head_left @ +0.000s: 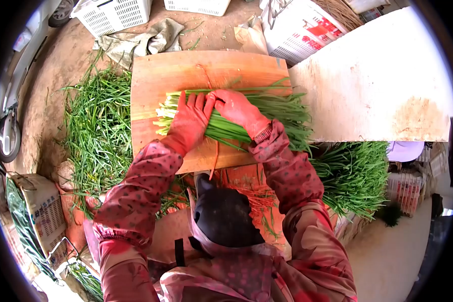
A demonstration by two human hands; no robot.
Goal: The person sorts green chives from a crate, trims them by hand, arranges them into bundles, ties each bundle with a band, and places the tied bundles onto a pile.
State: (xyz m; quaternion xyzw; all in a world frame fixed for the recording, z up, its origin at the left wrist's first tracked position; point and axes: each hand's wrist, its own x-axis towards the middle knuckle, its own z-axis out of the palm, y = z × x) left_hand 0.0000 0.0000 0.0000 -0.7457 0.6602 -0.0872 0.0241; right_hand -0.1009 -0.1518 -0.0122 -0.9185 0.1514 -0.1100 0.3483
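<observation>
A bunch of garlic chives (226, 127) lies across the wooden board (156, 68), pale cut ends to the left and green leaves to the right. My left hand (190, 121), in a red rubber glove, rests flat over the stem end with its fingers stretched out. Touching it at the far side of the bunch, my right hand (236, 108) has its gloved fingers curled together; what they pinch is hidden. A thin red tie (216, 153) comes out from under the near side of the bunch. Its other stretch shows on the board beyond the fingertips.
Loose green leaves (98, 131) are heaped left of the board. More chives (355, 173) are piled at right, beneath a pale panel (372, 80). Red ties (254, 199) lie near my lap. White crates (117, 17) and a crumpled cloth (146, 40) are beyond the board.
</observation>
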